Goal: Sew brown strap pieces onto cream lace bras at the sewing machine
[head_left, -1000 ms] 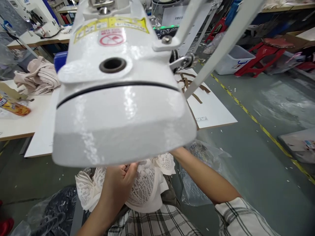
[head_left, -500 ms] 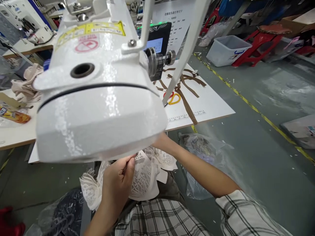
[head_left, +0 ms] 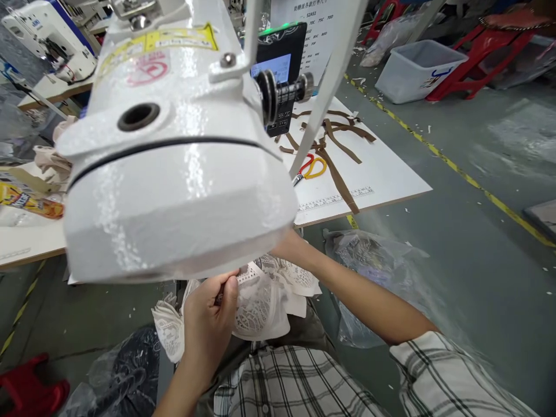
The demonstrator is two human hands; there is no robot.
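Note:
Pale lace bras [head_left: 260, 307] hang over the front edge below the head of a white sewing machine [head_left: 182, 214]. My left hand [head_left: 212, 313] is closed, thumb against curled fingers, on the upper edge of the lace bra, left of its cup. Under the right end of the machine head, my right hand [head_left: 284, 246] reaches in from the right. Its fingers are hidden behind the machine, so what they touch cannot be seen. The needle area is hidden as well.
On the white table [head_left: 391, 185] lie brown fabric strips [head_left: 341, 179], scissors with red and yellow handles [head_left: 315, 168] and a printed ruler scale. A control screen [head_left: 282, 75] stands behind the machine. Plastic bags [head_left: 369, 289], a clear bin [head_left: 417, 72] and red stools [head_left: 35, 385] are on the floor.
The view has shifted slightly, so the table and floor things sit a little differently in the picture. Both hands keep nearly the same pose at the lace under the machine head.

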